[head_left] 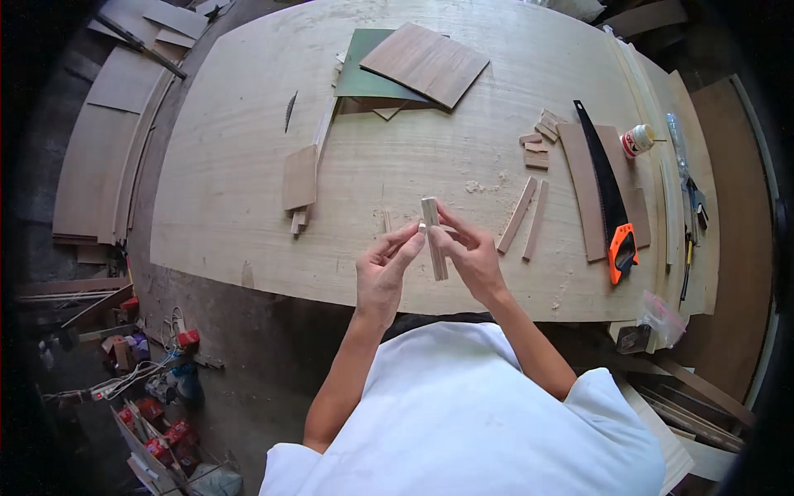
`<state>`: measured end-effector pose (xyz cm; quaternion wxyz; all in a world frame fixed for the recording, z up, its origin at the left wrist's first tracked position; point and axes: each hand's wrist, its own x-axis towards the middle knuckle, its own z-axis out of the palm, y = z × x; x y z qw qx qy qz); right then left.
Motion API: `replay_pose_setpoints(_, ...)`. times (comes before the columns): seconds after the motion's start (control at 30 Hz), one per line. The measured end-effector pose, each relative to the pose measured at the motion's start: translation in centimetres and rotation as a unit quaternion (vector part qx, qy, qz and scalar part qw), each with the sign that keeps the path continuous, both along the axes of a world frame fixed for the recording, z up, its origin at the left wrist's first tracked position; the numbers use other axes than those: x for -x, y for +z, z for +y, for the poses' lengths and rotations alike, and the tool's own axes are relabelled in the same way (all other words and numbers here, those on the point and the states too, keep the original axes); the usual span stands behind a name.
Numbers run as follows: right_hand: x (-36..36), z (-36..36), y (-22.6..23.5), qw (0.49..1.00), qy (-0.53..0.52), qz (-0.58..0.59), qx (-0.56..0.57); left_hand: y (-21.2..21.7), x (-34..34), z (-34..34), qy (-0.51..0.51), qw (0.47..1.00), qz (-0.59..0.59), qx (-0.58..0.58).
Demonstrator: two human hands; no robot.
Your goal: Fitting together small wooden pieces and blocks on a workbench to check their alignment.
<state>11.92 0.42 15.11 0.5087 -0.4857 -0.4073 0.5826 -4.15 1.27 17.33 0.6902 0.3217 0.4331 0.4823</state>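
My right hand [474, 255] is closed on a short wooden strip [437, 260], held upright over the near part of the workbench. Beside it, my left hand [385, 271] pinches a small pale piece [423, 227] between thumb and fingers. Its end sits close against the strip's left side; whether they touch I cannot tell. Most of that piece is hidden by the fingers. To the right of my right hand lie two thin wooden sticks [518, 215], roughly side by side. Sawdust [475, 188] is scattered just beyond the hands.
An orange-handled handsaw [606, 178] lies on brown boards [583, 194] at the right, near a white glue bottle [638, 140]. Small wood blocks [536, 153] are piled left of it. Stacked panels [426, 64] rest at the back, and a loose blade [290, 112] at left.
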Motion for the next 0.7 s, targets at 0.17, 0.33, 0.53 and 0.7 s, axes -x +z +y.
replay_pose_setpoints(0.17, 0.6, -0.3, 1.6, 1.0, -0.013, 0.001, -0.012, 0.3, 0.2, 0.1, 0.012, 1.0, 0.0, 0.006)
replay_pose_setpoints(0.33, 0.9, -0.2, 2.3, 1.0, -0.019, 0.0, -0.011, -0.8, 0.6, 0.4, 0.012, 0.999, -0.036, 0.007)
replay_pose_setpoints(0.53, -0.2, 0.1, 0.0, 0.999, 0.0, 0.009, 0.052, -0.4, 0.2, 0.6, -0.002, 1.0, -0.006, 0.002)
replay_pose_setpoints(0.7, -0.5, 0.1, 0.4, 0.999, -0.007, 0.023, 0.038, 0.2, -0.1, 0.9, -0.007, 1.0, 0.012, -0.005)
